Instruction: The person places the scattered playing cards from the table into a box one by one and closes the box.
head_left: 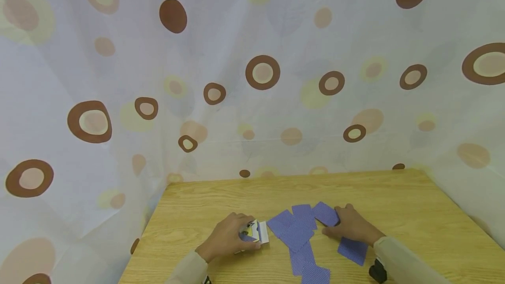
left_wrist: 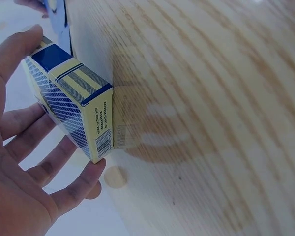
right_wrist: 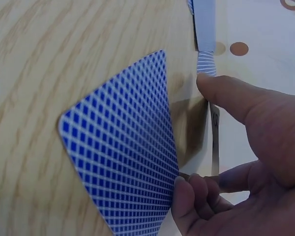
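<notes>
My left hand [head_left: 229, 238] grips a small playing card box [left_wrist: 96, 115] between thumb and fingers, on the table's left half. The box has blue and cream stripes and a barcode on one end. Its white flap [head_left: 264, 232] stands open toward the right. My right hand [head_left: 352, 225] pinches a blue-backed playing card [head_left: 325, 214] by its near right edge. In the right wrist view that card appears almost edge-on between thumb and fingers. Under the right wrist lies another blue-checked card [right_wrist: 123, 147], face down.
Several face-down blue cards [head_left: 296, 233] lie spread and overlapping between the hands, running down to the near edge of view. The wooden table [head_left: 221, 194] meets a white curtain [head_left: 292, 117] with brown and yellow spots at the back and sides.
</notes>
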The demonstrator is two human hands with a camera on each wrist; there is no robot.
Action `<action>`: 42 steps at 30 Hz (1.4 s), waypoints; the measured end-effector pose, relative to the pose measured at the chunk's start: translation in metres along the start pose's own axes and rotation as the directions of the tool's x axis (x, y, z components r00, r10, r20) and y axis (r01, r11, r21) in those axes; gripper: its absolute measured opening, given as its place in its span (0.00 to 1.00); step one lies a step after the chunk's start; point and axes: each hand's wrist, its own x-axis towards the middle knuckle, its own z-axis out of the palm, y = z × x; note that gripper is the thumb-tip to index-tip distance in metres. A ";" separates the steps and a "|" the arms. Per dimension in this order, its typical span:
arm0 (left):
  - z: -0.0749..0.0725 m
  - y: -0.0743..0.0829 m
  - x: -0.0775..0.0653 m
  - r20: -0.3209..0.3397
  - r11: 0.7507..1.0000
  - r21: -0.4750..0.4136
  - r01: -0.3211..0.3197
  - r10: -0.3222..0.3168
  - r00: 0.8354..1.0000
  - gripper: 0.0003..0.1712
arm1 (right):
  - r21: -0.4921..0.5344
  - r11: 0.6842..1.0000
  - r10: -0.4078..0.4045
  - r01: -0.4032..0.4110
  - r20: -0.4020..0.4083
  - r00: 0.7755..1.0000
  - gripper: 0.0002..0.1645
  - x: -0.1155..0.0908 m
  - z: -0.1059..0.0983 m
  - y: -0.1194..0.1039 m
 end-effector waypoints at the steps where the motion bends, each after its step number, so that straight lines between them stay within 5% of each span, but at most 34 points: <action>1: 0.000 0.000 0.000 -0.001 1.000 0.001 0.000 0.000 1.000 0.46 | 0.001 1.000 0.003 -0.003 -0.007 1.000 0.56 0.000 0.000 0.000; 9: 0.000 0.001 0.000 -0.009 1.000 0.010 -0.005 0.005 1.000 0.46 | -0.032 0.999 0.003 -0.006 -0.070 0.998 0.46 0.000 -0.001 0.000; 17: -0.001 0.002 -0.001 -0.011 1.000 0.016 -0.008 0.008 1.000 0.46 | -0.063 0.997 -0.047 0.040 -0.119 0.992 0.48 0.000 -0.009 0.009; 42: -0.003 0.004 -0.001 -0.003 1.000 0.007 0.001 -0.001 1.000 0.46 | 0.114 0.985 -0.114 0.126 -0.103 0.988 0.45 -0.005 -0.015 -0.008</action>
